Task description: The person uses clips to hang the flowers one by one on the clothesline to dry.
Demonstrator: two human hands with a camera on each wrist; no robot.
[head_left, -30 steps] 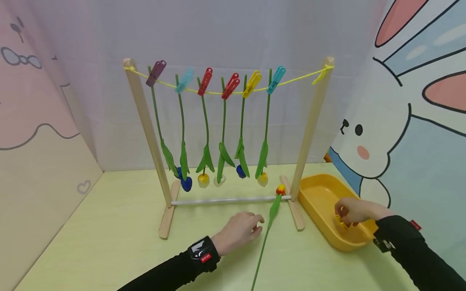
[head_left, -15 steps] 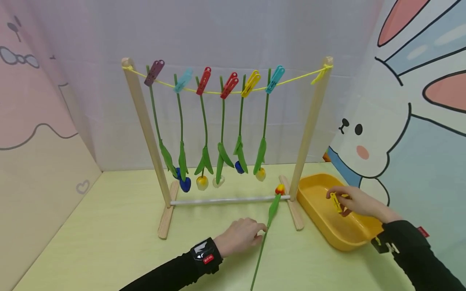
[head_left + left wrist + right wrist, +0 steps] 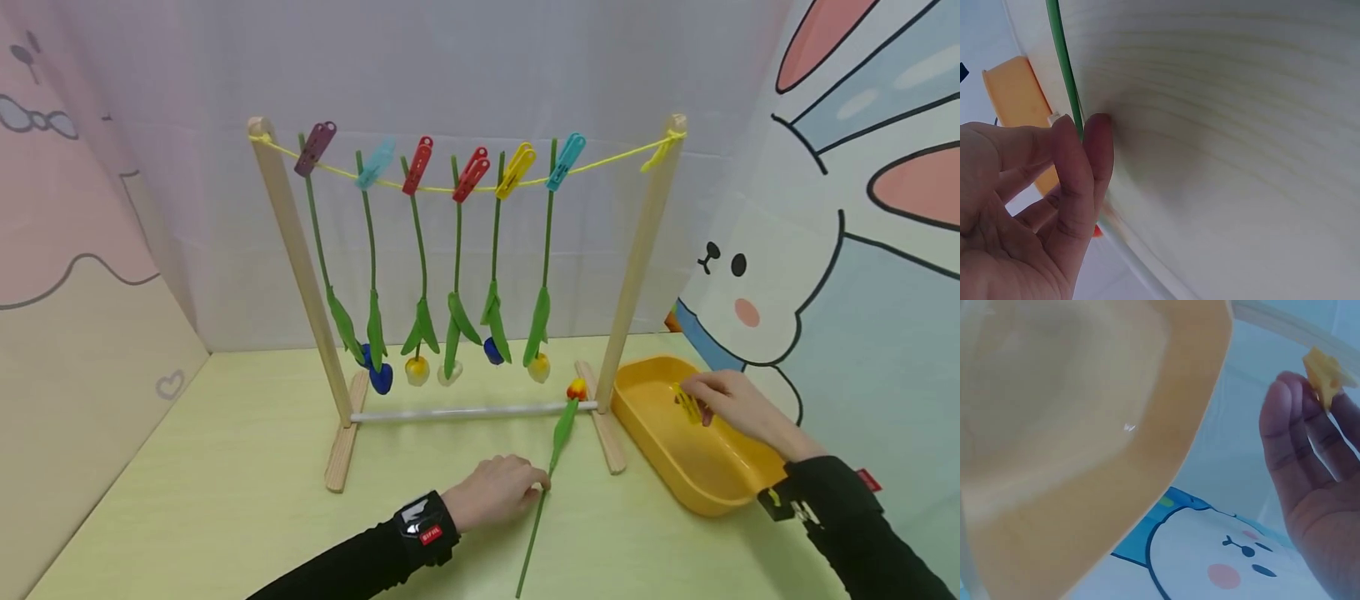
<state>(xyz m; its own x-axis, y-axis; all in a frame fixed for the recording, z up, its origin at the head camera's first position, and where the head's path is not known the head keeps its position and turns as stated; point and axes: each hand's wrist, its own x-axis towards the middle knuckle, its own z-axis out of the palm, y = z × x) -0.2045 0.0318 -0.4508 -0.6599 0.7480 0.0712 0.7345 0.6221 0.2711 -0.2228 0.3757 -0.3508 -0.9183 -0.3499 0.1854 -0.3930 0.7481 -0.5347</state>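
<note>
On the table, an artificial tulip (image 3: 563, 430) with a red-and-yellow head lies with its bloom by the rack's right foot. My left hand (image 3: 498, 492) pinches its green stem (image 3: 1065, 59) between thumb and fingertips, as the left wrist view shows close up. Over the yellow tray (image 3: 651, 454), my right hand (image 3: 742, 410) holds a yellow clothespin (image 3: 686, 403) by its fingertips. The same clothespin (image 3: 1322, 374) shows at the upper right in the right wrist view, partly covered by fingers.
Behind the hands stands a wooden rack (image 3: 639, 267) with a yellow cord (image 3: 615, 159) strung across. Several tulips hang upside down from it, held by coloured clothespins such as a blue one (image 3: 566, 161). A white rod (image 3: 465, 412) joins the rack's feet.
My right hand has lifted the yellow clothespin up from inside the tray and turned it. My left hand has moved slightly right and down and now pinches the tulip's stem.
</note>
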